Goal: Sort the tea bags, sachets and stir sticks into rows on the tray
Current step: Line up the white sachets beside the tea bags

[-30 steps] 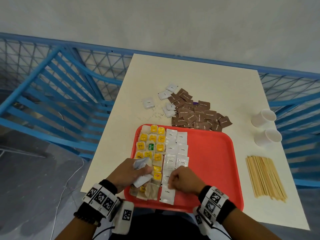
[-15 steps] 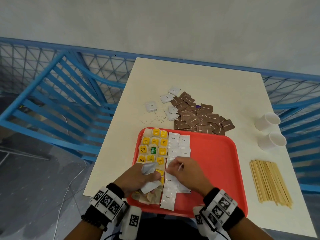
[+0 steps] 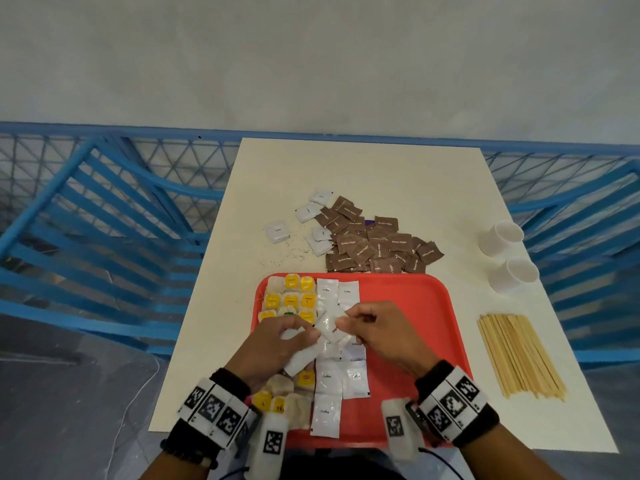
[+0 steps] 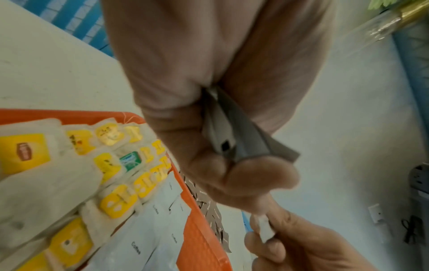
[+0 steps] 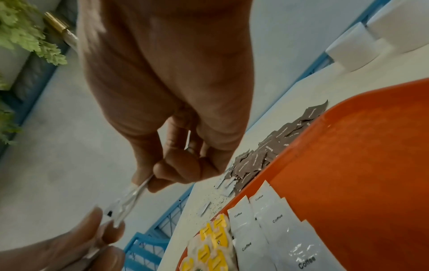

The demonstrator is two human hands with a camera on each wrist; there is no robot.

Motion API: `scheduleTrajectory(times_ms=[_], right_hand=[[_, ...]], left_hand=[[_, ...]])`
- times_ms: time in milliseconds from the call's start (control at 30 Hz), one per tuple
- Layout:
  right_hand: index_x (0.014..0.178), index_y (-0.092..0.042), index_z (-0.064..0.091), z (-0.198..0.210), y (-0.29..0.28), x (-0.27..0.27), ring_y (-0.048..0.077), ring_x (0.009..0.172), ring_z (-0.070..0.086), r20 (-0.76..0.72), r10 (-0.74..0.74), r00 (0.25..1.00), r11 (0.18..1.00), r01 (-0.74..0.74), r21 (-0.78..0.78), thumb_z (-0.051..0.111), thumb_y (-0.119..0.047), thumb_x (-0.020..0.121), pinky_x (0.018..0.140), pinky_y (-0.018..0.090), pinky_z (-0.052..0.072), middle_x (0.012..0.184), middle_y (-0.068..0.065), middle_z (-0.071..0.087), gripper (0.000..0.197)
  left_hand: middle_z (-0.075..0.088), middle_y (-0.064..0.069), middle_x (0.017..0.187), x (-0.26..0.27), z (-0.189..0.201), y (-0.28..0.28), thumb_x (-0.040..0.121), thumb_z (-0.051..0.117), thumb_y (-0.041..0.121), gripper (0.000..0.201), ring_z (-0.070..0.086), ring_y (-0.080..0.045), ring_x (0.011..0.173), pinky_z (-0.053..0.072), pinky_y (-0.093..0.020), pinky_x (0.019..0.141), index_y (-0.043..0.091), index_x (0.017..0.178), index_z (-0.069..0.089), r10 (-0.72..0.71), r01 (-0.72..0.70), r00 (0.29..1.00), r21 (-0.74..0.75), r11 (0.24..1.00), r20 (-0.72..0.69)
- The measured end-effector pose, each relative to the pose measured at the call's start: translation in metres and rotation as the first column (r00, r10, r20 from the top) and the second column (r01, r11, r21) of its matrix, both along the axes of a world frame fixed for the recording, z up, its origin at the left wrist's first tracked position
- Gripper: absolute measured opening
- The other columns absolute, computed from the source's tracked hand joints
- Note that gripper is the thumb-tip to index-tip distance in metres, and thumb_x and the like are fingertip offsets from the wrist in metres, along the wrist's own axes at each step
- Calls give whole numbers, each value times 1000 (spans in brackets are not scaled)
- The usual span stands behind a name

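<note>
Apparently both hands [image 3: 277, 344] [image 3: 381, 334] pinch white sachets [image 3: 329, 327] above the tray [image 3: 415, 306].

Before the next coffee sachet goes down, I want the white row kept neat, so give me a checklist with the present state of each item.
1. Left hand holds its stack of white sachets firmly: ok.
2. Right hand pinches one sachet: ok.
3. That sachet is free of the left fingers: not ok, both hands touch it.
4. Bare room on the red tray right of the coffee rows: ok.
5. Laid rows straight: cannot tell, the hands cover the middle.
6. Stir sticks on the tray: not ok, on the table.
</note>
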State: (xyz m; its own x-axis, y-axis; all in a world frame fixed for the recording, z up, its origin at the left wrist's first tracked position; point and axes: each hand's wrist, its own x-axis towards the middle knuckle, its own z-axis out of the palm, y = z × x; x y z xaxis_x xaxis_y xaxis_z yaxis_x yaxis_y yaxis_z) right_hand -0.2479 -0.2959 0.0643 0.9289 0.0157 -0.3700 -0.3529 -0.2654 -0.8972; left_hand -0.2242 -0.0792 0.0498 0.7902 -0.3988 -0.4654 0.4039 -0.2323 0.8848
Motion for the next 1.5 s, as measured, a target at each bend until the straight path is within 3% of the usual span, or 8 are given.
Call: scheduleTrajectory(times_ms=[233,400,733,867,1000,1200,1333,1500], right_hand=[[106,-8,71,-4,-5,-12,10,66,63,-87,9,996,991,2,131,82,-25,80,59,23,49,85,10,74,33],[95,7,68,-10,-1,-16,12,63,61,-88,-159,983,964,174,202,81,-17,81,55,23,47,73,13,65,30],[97,-3,71,-7,0,-22,14,64,65,-85,-354,931,886,363,288,72,-3,87,63,20,55,72,8,70,10],[97,-5,72,-19,-22,-26,-2,55,58,-101,-30,994,996,22,-83,70,-7,89,56,10,47,71,0,68,8],[99,-8,76,-50,-24,-38,-15,60,58,-249,348,904,853,-415,-316,71,-10,89,59,5,43,72,-17,67,11],[88,-8,78,-69,-11,-42,-17,54,55,-271,403,874,795,-481,-370,78,-8,82,58,0,37,62,-21,59,6],[71,-28,70,-74,-7,-44,-8,66,60,-288,404,868,764,-494,-415,77,-10,82,70,9,45,69,-20,64,22],[77,-20,69,-75,-4,-48,8,82,67,-285,377,881,743,-471,-476,76,-14,83,79,25,51,85,-4,72,12]], left_hand=[[66,-13,70,0,7,-14,90,71,22,19,60,-22,52,45,-25,41,4,88,66,75,-77,997,-72,994,-25],[63,-16,72,-11,7,-18,88,72,20,21,58,-23,50,40,-23,37,1,89,64,164,-181,980,-151,972,-116],[66,-14,69,-39,-5,-29,82,75,24,25,61,-22,50,42,-23,40,1,86,68,190,-228,952,-141,963,-239],[76,7,93,-35,-21,-4,89,73,31,12,68,-5,87,51,-25,80,20,86,78,-94,87,995,204,975,28],[69,18,116,-39,-44,7,87,68,38,13,59,0,111,45,-31,104,39,98,76,-535,451,844,492,745,35],[58,1,137,-57,-63,-6,93,62,18,38,53,-15,128,39,-31,111,32,128,66,-715,604,695,600,524,-75],[58,-1,139,-59,-66,-7,89,56,12,45,52,-17,130,38,-32,113,28,130,65,-721,619,686,598,508,-98],[56,-4,143,-63,-74,-8,93,51,6,46,51,-19,132,37,-23,109,22,135,61,-734,614,674,613,497,-80]])
